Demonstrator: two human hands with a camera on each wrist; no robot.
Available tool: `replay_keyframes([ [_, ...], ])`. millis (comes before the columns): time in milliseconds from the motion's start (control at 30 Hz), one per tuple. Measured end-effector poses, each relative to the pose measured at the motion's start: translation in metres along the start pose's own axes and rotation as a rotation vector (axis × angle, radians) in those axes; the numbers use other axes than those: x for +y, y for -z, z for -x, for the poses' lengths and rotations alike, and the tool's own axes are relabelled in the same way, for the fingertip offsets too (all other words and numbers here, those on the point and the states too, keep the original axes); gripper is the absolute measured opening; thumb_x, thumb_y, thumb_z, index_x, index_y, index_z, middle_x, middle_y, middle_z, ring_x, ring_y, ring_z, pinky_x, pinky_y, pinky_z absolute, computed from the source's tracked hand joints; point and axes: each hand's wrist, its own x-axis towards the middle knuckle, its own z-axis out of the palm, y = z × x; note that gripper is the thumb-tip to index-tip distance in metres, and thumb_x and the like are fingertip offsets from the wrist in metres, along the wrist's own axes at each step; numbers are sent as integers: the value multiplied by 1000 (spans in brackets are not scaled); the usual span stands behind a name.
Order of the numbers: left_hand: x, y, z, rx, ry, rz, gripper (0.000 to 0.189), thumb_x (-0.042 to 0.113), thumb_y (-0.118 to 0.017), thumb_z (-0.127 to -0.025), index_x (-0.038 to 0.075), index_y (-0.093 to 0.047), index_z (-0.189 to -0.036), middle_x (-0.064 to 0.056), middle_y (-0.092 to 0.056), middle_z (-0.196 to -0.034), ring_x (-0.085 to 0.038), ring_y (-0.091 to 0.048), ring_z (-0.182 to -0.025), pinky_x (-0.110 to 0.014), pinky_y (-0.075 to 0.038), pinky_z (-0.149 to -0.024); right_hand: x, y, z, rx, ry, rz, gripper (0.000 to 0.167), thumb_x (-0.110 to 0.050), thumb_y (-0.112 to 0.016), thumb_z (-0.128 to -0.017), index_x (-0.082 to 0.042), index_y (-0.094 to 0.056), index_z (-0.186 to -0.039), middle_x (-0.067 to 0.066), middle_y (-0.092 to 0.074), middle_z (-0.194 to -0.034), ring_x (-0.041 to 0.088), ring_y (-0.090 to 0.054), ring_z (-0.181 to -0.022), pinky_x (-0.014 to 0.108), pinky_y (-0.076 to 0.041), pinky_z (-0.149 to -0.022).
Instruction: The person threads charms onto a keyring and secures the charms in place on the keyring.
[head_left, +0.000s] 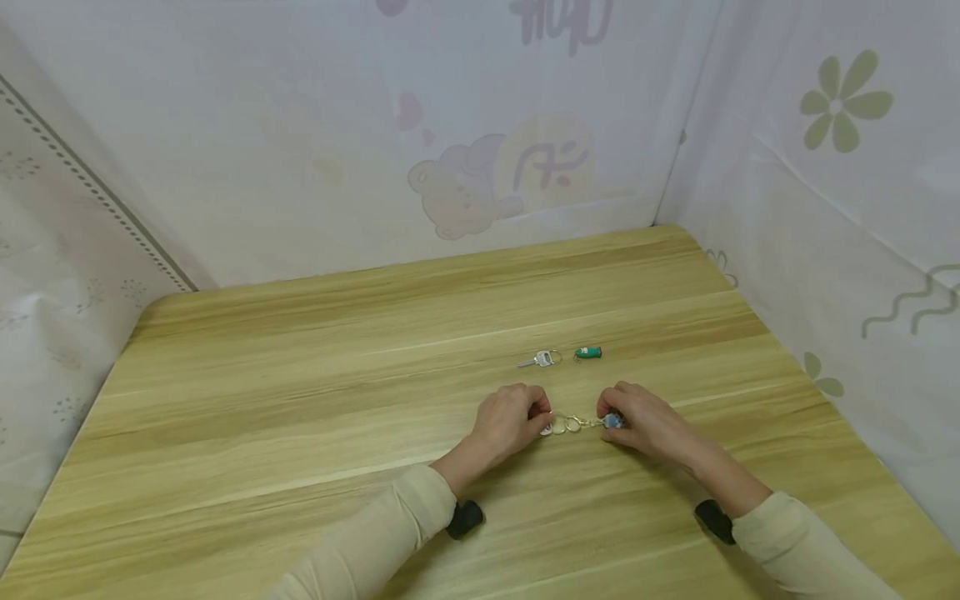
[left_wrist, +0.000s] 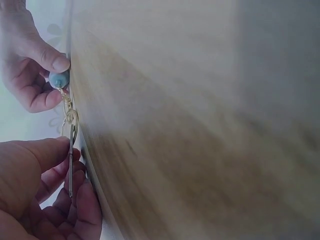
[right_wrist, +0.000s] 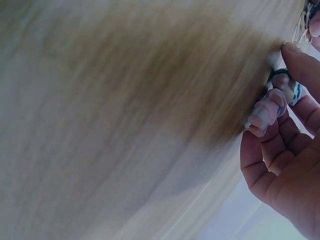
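Note:
Near the right-centre of the table, in the head view, my left hand (head_left: 510, 421) pinches a key (left_wrist: 71, 167) between thumb and fingers. Gold rings (head_left: 559, 423) join the key to a short chain with a clasp. The chain's other end carries a small charm, its blue part (head_left: 612, 420) held by my right hand (head_left: 648, 421). In the right wrist view this charm looks like a pink and teal figurine (right_wrist: 270, 107), lying against the fingers. Chain and rings stretch between the two hands, just over or on the table; which, I cannot tell.
Beyond the hands lie a second key (head_left: 543, 358) with its own ring and, to its right, a small green charm (head_left: 590, 352). The wood-grain table (head_left: 300, 375) has patterned white cloth (head_left: 300, 167) behind it and at both sides.

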Motion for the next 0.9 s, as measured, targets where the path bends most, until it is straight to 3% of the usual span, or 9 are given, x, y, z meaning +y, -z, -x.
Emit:
replay_keyframes([
  [600,1,0,1,-1,-2,-21,14,12,-81,-93,12,-72,-83,4,-59,-75,-6,-47,-66,-22,-41,-56,0,0,1,-1,-13,-5,28,-6,-88,-83,-12,-62,-91,-5,-55,-87,9,-48,-79,30,-46,-68],
  [900,-4,5,-2,-32,10,29,14,14,-80,-94,12,-71,-83,5,-60,-75,-6,-49,-67,-24,-42,-60,1,1,3,14,-24,-21,27,-8,-90,-82,-10,-65,-93,-4,-56,-88,9,-48,-79,29,-46,-68],
])
